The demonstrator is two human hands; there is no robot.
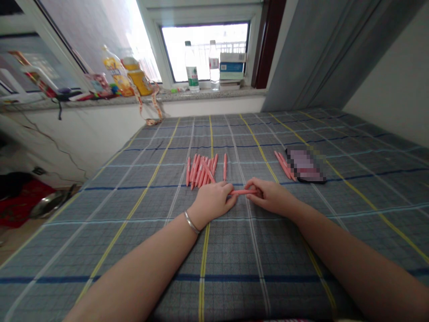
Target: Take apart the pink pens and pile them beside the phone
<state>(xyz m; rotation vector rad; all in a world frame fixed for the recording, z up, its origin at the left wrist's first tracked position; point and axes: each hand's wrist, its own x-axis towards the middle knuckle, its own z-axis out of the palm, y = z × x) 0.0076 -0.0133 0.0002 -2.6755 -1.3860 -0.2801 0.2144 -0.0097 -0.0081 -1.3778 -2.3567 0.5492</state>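
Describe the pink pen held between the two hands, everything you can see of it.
The pink pen is a slim, straight stick, salmon pink all over, seemingly smooth plastic. It lies level and crosswise, low over the checked cloth. The left hand pinches its left end and the right hand its right end, so only the middle stretch shows; both ends are hidden. A pile of like pens lies beyond it, apart.
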